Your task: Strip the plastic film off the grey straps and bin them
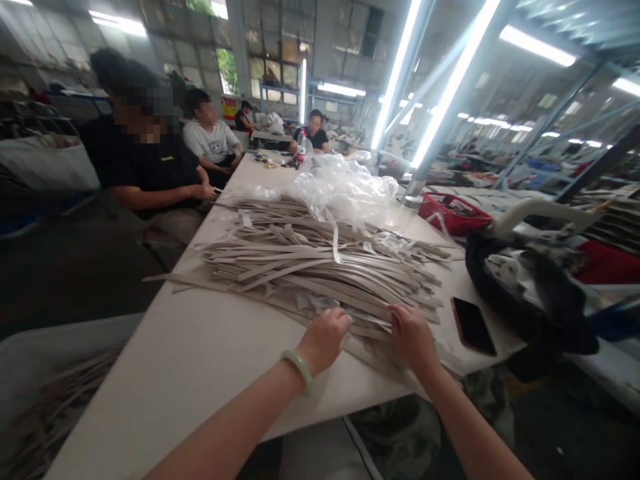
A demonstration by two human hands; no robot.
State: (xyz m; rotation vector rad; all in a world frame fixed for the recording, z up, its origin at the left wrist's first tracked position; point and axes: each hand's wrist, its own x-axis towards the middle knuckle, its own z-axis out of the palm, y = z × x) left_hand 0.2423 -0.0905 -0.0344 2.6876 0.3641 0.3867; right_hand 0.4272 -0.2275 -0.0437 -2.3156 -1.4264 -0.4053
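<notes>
Beige strips [300, 257], long, flat and narrow, lie in a loose heap across the table in front of me. My left hand [325, 340], with a pale green bangle on its wrist, is closed at the heap's near edge. Opposite it, my right hand [413, 337] is closed with the fingertips pinched together. A thin pale strip [369, 320] stretches between the two hands, an end at each set of fingers. The exact grip is partly hidden by the fingers. Small bits of clear plastic [317, 301] lie among the strips just beyond my hands.
Crumpled clear plastic [350, 187] covers the heap's far side, near a bottle [301, 148]. At right are a phone [473, 325], a dark bag [530, 293] and a red basket [455, 213]. A person [145, 153] sits at the left edge; a bin [55, 327] stands lower left.
</notes>
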